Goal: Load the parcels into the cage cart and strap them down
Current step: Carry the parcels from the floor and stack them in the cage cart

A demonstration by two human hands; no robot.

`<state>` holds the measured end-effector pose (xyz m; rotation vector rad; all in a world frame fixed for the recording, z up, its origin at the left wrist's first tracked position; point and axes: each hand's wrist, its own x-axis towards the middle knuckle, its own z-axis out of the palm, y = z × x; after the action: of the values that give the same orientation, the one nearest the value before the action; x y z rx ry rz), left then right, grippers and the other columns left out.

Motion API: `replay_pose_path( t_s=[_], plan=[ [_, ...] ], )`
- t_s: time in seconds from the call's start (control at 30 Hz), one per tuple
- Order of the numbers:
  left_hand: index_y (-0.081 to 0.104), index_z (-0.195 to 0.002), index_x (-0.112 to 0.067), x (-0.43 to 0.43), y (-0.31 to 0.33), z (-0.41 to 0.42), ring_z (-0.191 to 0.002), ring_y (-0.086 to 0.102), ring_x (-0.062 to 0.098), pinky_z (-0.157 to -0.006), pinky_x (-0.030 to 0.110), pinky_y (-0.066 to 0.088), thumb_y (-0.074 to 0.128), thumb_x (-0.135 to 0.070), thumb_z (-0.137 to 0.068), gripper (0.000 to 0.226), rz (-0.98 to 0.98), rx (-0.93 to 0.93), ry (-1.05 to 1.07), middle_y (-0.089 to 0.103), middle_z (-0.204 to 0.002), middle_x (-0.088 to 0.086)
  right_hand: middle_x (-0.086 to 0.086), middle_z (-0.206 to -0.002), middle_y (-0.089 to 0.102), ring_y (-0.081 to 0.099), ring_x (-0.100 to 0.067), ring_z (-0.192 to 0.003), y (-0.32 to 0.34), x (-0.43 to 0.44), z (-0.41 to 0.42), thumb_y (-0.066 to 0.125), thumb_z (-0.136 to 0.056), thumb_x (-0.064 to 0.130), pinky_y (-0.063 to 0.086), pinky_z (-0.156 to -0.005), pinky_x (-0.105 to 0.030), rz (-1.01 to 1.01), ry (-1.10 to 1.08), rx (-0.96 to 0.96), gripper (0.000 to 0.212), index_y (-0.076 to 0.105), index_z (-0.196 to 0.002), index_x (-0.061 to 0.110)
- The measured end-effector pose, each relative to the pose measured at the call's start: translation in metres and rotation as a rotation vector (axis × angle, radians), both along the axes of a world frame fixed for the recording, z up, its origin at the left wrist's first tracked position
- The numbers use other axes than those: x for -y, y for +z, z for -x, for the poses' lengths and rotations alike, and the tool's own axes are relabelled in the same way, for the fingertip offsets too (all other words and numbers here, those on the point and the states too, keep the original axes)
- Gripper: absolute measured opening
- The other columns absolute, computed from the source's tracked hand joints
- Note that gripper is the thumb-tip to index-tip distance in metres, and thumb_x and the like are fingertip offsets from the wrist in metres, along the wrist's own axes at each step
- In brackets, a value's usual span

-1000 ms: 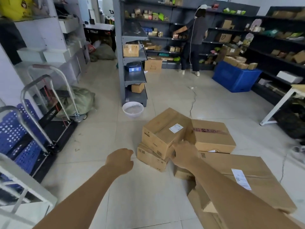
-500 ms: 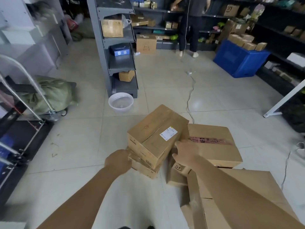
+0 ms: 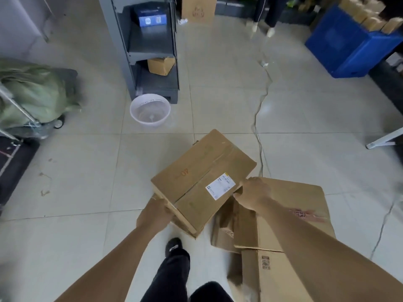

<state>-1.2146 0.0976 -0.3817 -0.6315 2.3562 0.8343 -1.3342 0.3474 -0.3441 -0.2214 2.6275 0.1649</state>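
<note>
A brown cardboard parcel (image 3: 202, 175) with a white label lies tilted on top of the pile of boxes on the floor. My left hand (image 3: 156, 214) grips its near left corner. My right hand (image 3: 253, 192) grips its right edge beside the label. A wider flat box (image 3: 301, 205) with red tape print lies under my right arm, and a further carton (image 3: 268, 271) stands nearer to me. A platform trolley (image 3: 13, 153) shows at the left edge; no cage cart can be made out.
A white plastic basket (image 3: 150, 110) sits on the tiles before a grey shelf unit (image 3: 150, 46). A green sack (image 3: 32, 92) lies on a trolley at left. A cable (image 3: 259, 127) runs across the floor. A blue crate (image 3: 349, 44) stands far right, a person's feet (image 3: 261, 29) beyond.
I have stepped closer and tipped my view down. My left hand moved from free air onto the parcel's near corner. My right hand stays on its right edge.
</note>
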Motion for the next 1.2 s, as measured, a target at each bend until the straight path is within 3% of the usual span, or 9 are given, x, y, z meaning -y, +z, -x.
replay_pose_path(
  t_s=[0.13, 0.33, 0.47, 0.6, 0.77, 0.83, 0.9, 1.03, 1.2],
  plan=[
    [0.063, -0.112, -0.025, -0.002, -0.04, 0.034, -0.096, 0.063, 0.021, -0.081, 0.035, 0.054, 0.049, -0.027, -0.089, 0.027, -0.048, 0.089, 0.082, 0.065, -0.114, -0.001, -0.001, -0.122, 0.058, 0.052, -0.022, -0.116, -0.033, 0.0, 0.053, 0.05, -0.091, 0.046, 0.043, -0.086, -0.032, -0.01, 0.016, 0.038, 0.045, 0.052, -0.13, 0.022],
    [0.056, -0.126, -0.018, -0.026, -0.093, 0.068, -0.114, 0.056, 0.024, -0.087, 0.03, 0.047, 0.053, -0.023, -0.09, 0.036, -0.124, 0.205, 0.267, 0.061, -0.125, 0.003, -0.004, -0.12, 0.06, 0.054, -0.025, -0.114, -0.084, -0.006, 0.12, 0.049, -0.094, 0.046, 0.044, -0.086, -0.034, -0.043, 0.041, 0.099, 0.044, 0.054, -0.129, 0.019],
    [0.049, -0.131, -0.013, -0.044, -0.139, 0.084, -0.115, 0.055, 0.029, -0.081, 0.032, 0.043, 0.056, -0.023, -0.085, 0.048, -0.185, 0.243, 0.532, 0.059, -0.126, 0.007, -0.008, -0.139, 0.05, 0.042, -0.03, -0.13, -0.127, -0.008, 0.164, 0.047, -0.095, 0.047, 0.042, -0.098, -0.039, -0.005, -0.029, 0.13, 0.054, 0.045, -0.141, 0.019],
    [0.045, -0.12, -0.005, -0.056, -0.19, 0.097, -0.103, 0.057, 0.038, -0.084, 0.045, 0.049, 0.052, -0.027, -0.069, 0.056, -0.22, 0.272, 0.849, 0.059, -0.115, 0.017, -0.012, -0.141, 0.046, 0.041, -0.033, -0.13, -0.179, -0.015, 0.205, 0.046, -0.095, 0.051, 0.041, -0.099, -0.044, -0.022, -0.032, 0.096, 0.061, 0.04, -0.143, 0.015],
    [0.037, -0.119, -0.01, -0.073, -0.226, 0.097, -0.089, 0.053, 0.03, -0.068, 0.036, 0.042, 0.053, -0.011, -0.08, 0.042, -0.169, 0.189, 1.03, 0.054, -0.108, 0.007, -0.013, -0.148, 0.037, 0.036, -0.034, -0.136, -0.234, -0.022, 0.242, 0.057, -0.088, 0.054, 0.034, -0.107, -0.048, 0.047, -0.208, 0.072, 0.08, 0.026, -0.149, 0.014],
    [0.038, -0.112, -0.017, -0.076, -0.234, 0.091, -0.087, 0.055, 0.03, -0.069, 0.036, 0.043, 0.055, -0.014, -0.08, 0.037, -0.149, 0.127, 1.034, 0.056, -0.105, 0.005, -0.013, -0.154, 0.029, 0.029, -0.033, -0.142, -0.25, -0.024, 0.249, 0.061, -0.083, 0.06, 0.029, -0.111, -0.049, 0.063, -0.301, 0.098, 0.096, 0.016, -0.152, 0.01],
    [0.041, -0.119, -0.019, -0.077, -0.239, 0.086, -0.087, 0.056, 0.03, -0.071, 0.035, 0.044, 0.054, -0.023, -0.082, 0.04, -0.146, 0.087, 1.047, 0.057, -0.102, 0.001, -0.014, -0.157, 0.024, 0.025, -0.033, -0.144, -0.261, -0.024, 0.254, 0.061, -0.08, 0.065, 0.027, -0.113, -0.049, 0.088, -0.395, 0.101, 0.106, 0.012, -0.153, 0.006],
    [0.048, -0.114, -0.013, -0.066, -0.24, 0.083, -0.086, 0.055, 0.028, -0.072, 0.035, 0.045, 0.055, -0.025, -0.085, 0.031, -0.156, 0.079, 1.148, 0.059, -0.102, 0.004, -0.016, -0.146, 0.037, 0.032, -0.036, -0.135, -0.264, -0.016, 0.26, 0.059, -0.083, 0.06, 0.034, -0.108, -0.05, 0.105, -0.486, 0.048, 0.085, 0.034, -0.144, 0.006],
    [0.049, -0.124, -0.012, -0.038, -0.224, 0.08, -0.092, 0.056, 0.029, -0.09, 0.046, 0.051, 0.056, -0.033, -0.079, 0.05, -0.156, -0.002, 1.276, 0.06, -0.104, 0.005, -0.017, -0.141, 0.04, 0.035, -0.038, -0.13, -0.24, 0.0, 0.247, 0.051, -0.092, 0.031, 0.032, -0.106, -0.048, 0.118, -0.435, -0.01, 0.055, 0.039, -0.14, 0.005]
  ],
)
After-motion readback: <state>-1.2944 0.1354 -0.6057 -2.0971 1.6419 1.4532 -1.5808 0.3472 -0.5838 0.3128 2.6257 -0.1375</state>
